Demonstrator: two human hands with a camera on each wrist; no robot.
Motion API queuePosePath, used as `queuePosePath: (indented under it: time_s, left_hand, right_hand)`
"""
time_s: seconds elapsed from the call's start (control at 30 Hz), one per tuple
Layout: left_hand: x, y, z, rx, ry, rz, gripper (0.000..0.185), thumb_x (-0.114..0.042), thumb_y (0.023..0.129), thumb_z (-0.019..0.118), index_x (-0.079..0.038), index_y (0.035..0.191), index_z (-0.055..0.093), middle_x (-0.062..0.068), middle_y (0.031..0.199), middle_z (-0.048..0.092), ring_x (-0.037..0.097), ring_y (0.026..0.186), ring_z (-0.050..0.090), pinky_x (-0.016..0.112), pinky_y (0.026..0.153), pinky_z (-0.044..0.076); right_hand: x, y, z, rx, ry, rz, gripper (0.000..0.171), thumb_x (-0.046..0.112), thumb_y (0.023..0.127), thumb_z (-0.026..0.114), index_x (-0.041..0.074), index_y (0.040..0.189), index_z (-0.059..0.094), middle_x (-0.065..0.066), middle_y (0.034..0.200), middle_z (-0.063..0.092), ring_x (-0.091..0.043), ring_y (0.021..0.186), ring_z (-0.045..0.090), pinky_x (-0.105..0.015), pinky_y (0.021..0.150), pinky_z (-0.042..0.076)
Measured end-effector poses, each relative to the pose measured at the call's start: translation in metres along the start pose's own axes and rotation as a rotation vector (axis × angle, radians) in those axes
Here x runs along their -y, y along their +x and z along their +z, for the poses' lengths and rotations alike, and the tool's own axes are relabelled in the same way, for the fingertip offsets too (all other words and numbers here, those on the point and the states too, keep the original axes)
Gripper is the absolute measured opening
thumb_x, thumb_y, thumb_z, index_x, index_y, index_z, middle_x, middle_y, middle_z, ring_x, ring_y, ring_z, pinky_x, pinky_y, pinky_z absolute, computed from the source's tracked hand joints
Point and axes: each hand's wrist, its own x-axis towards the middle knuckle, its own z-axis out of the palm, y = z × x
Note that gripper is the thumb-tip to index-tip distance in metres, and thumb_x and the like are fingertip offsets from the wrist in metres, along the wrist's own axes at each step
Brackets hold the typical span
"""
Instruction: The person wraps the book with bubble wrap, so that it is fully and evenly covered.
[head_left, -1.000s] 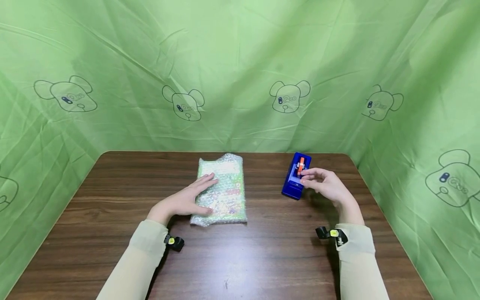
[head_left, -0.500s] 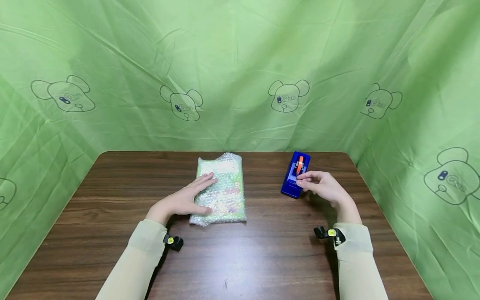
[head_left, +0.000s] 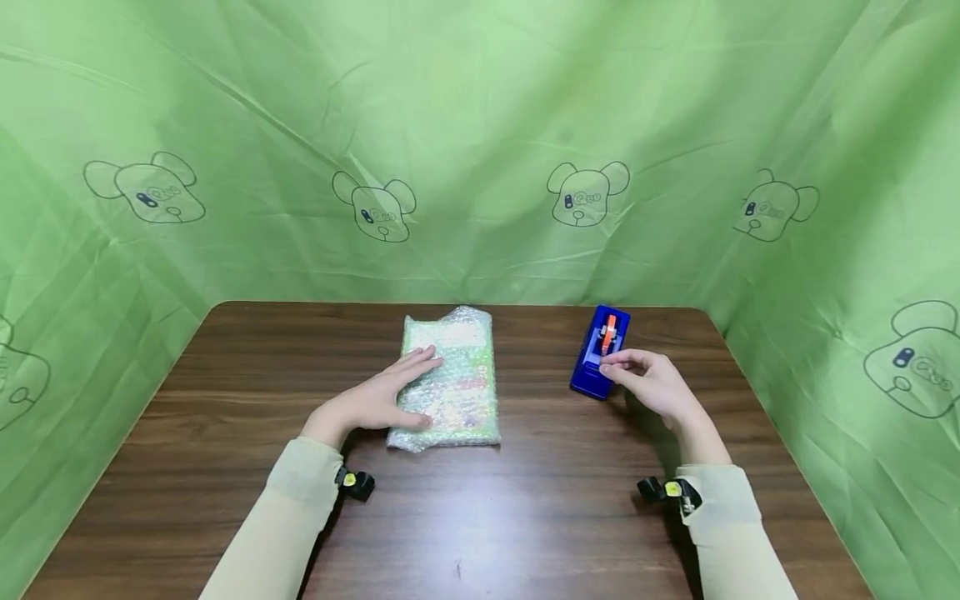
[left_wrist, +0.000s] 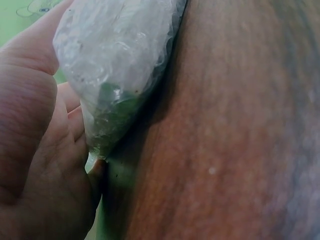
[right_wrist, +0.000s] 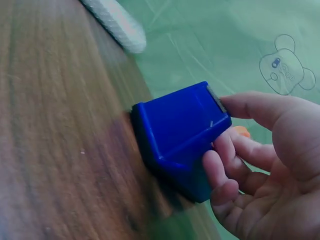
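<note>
Fingers spread, my left hand (head_left: 371, 402) rests on a flat, bubble-wrapped package (head_left: 463, 367) with a green-edged, printed item inside. In the left wrist view, the package's wrapped corner (left_wrist: 115, 55) sits beside the palm. To the right, a blue tape dispenser (head_left: 591, 382) with an orange tape-roll hub (head_left: 610, 332) stands on the table. My right hand (head_left: 652, 385) is at its near end, thumb and forefinger pinching at the cutter. In the right wrist view, the thumb touches the cutter (right_wrist: 216, 97) and the other fingers curl beside the dispenser. The clear tape itself is too faint to make out.
The brown wooden table (head_left: 465, 517) carries both things near its far edge. Green cloth (head_left: 480, 167) with mouse-head drawings hangs behind and at both sides. A small black wrist camera (head_left: 358, 485) sits at the left cuff, another (head_left: 660, 490) at the right.
My right thumb and fingertips have come together at the dispenser's near end, lower than before. The left hand and package have kept their places; the head view has shifted slightly.
</note>
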Motion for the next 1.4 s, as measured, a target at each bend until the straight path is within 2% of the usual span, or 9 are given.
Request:
queuePosePath:
  time_s: [0.17,0.4,0.7,1.07,1.23,1.4]
  left_hand:
    - [0.000,0.000,-0.001,-0.011,-0.009,-0.010,0.104,-0.049,0.092,0.087,-0.025,0.175,0.030,0.000,0.185,0.008,0.029,0.170,0.002,0.069,0.130,0.016]
    - [-0.001,0.002,0.001,-0.002,-0.016,0.000,0.104,-0.051,0.092,0.086,-0.026,0.175,0.029,0.000,0.185,0.006,0.030,0.170,0.001,0.069,0.131,0.014]
    - [0.000,0.005,0.002,-0.032,0.010,0.019,0.103,-0.050,0.091,0.087,-0.024,0.174,0.033,0.001,0.184,0.012,0.029,0.170,0.007,0.067,0.131,0.018]
    - [0.004,0.005,0.002,-0.035,0.007,0.013,0.104,-0.052,0.091,0.087,-0.026,0.175,0.032,0.000,0.184,0.010,0.030,0.170,0.005,0.070,0.129,0.020]
    - [0.003,0.005,0.003,-0.035,-0.001,0.019,0.104,-0.052,0.091,0.087,-0.025,0.175,0.031,0.001,0.184,0.010,0.031,0.170,0.004,0.070,0.129,0.019]
    - [0.002,0.005,0.003,-0.035,-0.002,0.019,0.104,-0.051,0.091,0.087,-0.025,0.175,0.031,0.000,0.185,0.010,0.030,0.170,0.004,0.070,0.129,0.018]
  right_hand:
    - [0.000,-0.002,0.003,-0.027,0.013,-0.014,0.033,0.023,0.104,0.079,-0.003,0.123,0.078,-0.008,0.110,0.079,-0.004,0.092,0.067,-0.021,0.080,0.054]
    - [0.002,-0.007,0.004,-0.065,0.034,0.012,0.034,0.023,0.102,0.080,-0.005,0.122,0.079,-0.007,0.110,0.080,-0.001,0.094,0.068,-0.018,0.082,0.054]
    - [0.003,-0.007,0.006,-0.131,0.007,0.029,0.032,0.023,0.099,0.084,-0.005,0.115,0.080,-0.004,0.101,0.080,-0.004,0.091,0.067,-0.020,0.080,0.053]
    - [0.006,-0.004,0.010,-0.172,0.017,0.031,0.028,0.019,0.098,0.084,-0.005,0.113,0.081,-0.002,0.102,0.081,-0.002,0.094,0.067,-0.018,0.081,0.054]
    - [0.007,-0.005,0.015,-0.207,0.021,0.017,0.025,0.017,0.098,0.084,-0.006,0.110,0.082,-0.001,0.100,0.082,-0.001,0.090,0.067,-0.017,0.078,0.054]
    - [0.010,-0.005,0.018,-0.236,0.017,0.004,0.023,0.015,0.097,0.085,-0.005,0.108,0.082,-0.006,0.101,0.081,-0.003,0.089,0.066,-0.017,0.076,0.053]
